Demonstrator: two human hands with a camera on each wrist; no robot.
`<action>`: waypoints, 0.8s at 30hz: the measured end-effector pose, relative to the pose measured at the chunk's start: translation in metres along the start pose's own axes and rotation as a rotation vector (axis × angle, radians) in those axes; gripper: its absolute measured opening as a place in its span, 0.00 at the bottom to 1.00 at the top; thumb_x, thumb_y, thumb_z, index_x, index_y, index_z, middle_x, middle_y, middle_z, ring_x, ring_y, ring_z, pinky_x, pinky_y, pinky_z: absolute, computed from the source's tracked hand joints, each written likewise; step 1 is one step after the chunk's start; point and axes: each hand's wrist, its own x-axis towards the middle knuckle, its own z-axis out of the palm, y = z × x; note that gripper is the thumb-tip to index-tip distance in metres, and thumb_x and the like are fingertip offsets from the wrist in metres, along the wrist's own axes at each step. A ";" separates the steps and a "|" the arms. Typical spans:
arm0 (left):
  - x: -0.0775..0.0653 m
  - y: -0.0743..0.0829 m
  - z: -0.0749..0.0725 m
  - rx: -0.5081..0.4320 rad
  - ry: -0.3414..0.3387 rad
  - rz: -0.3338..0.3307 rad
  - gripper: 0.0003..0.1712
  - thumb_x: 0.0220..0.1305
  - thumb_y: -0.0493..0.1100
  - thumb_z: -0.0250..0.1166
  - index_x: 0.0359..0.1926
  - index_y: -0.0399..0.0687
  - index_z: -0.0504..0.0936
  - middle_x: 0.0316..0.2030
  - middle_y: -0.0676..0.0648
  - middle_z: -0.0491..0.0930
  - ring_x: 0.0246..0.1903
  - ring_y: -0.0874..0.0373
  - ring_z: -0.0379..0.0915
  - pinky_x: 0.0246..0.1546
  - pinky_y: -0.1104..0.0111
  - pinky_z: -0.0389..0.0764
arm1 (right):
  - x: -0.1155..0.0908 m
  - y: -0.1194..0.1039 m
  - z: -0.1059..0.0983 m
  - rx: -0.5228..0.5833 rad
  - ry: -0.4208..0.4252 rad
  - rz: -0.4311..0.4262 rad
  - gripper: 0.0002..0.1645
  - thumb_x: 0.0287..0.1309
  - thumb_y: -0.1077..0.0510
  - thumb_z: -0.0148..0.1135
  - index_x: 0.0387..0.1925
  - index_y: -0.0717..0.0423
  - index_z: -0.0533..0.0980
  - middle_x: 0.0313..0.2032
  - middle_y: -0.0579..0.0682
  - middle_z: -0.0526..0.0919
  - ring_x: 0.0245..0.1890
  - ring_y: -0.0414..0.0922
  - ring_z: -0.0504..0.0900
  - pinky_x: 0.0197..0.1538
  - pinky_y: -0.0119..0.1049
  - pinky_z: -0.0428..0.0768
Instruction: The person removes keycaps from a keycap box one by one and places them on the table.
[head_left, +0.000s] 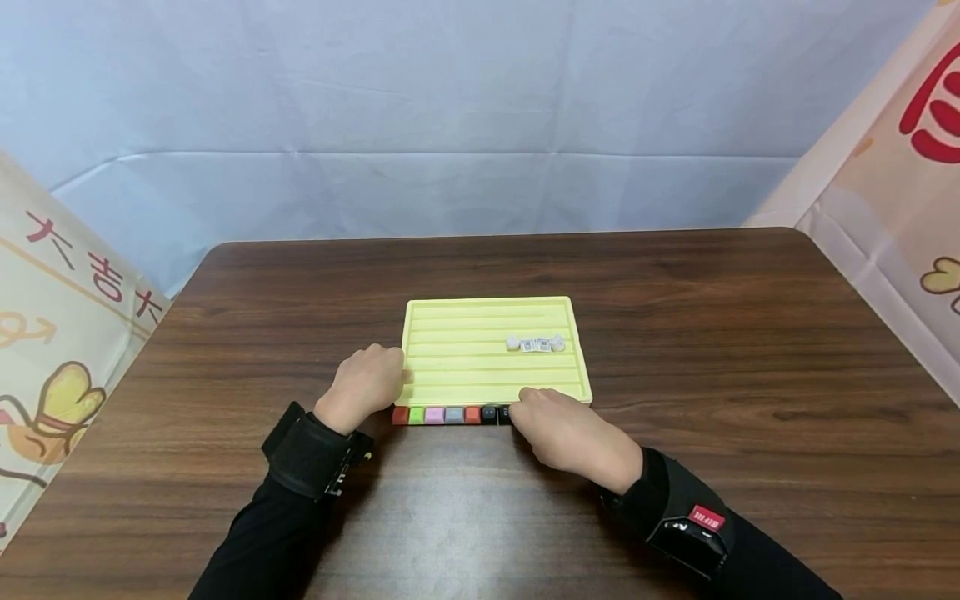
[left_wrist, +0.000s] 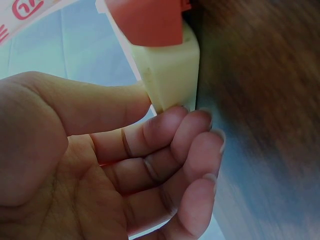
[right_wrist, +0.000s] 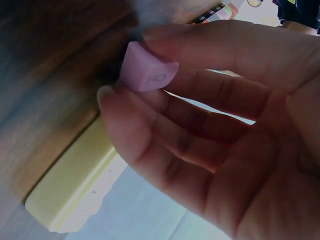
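A pale yellow tray [head_left: 457, 329] with raised ridges lies mid-table. My left hand [head_left: 367, 379] holds its left edge; in the left wrist view the thumb lies against one face of the tray's corner and the index fingertip against another. Along the tray's front edge runs a row of coloured keycaps, among them a green keycap [head_left: 416, 416] and, at the left end, a brownish-red keycap [left_wrist: 152, 25]. At the row's right end, my right hand [head_left: 566, 429] pinches a pink keycap [right_wrist: 145, 70] between thumb and fingers. The head view hides that keycap behind the hand.
Several white keycaps [head_left: 536, 344] sit in a short line on the tray's right half. The brown wooden table [head_left: 675, 333] extends around it. A pale blue cloth [head_left: 450, 125] hangs behind, with printed cloths at both sides.
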 end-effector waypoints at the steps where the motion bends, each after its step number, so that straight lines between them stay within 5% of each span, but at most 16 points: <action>1: 0.000 0.000 0.000 -0.002 0.002 0.003 0.19 0.65 0.41 0.56 0.16 0.44 0.70 0.12 0.51 0.53 0.12 0.60 0.49 0.17 0.69 0.53 | 0.000 0.000 0.000 0.002 0.000 0.002 0.18 0.51 0.75 0.57 0.14 0.56 0.66 0.16 0.46 0.63 0.17 0.40 0.62 0.22 0.31 0.63; 11: 0.001 0.001 0.000 0.010 -0.003 -0.009 0.17 0.66 0.42 0.56 0.19 0.44 0.70 0.13 0.50 0.54 0.13 0.59 0.52 0.17 0.69 0.54 | -0.002 0.002 -0.006 0.027 0.007 0.018 0.15 0.48 0.76 0.57 0.17 0.58 0.68 0.18 0.48 0.67 0.19 0.41 0.65 0.24 0.32 0.65; 24: 0.001 0.001 0.000 0.024 -0.014 -0.019 0.15 0.67 0.42 0.54 0.22 0.43 0.71 0.14 0.49 0.57 0.13 0.57 0.55 0.18 0.68 0.57 | 0.000 0.007 -0.014 0.109 -0.070 0.086 0.14 0.49 0.77 0.53 0.19 0.58 0.72 0.13 0.44 0.61 0.16 0.39 0.55 0.20 0.30 0.57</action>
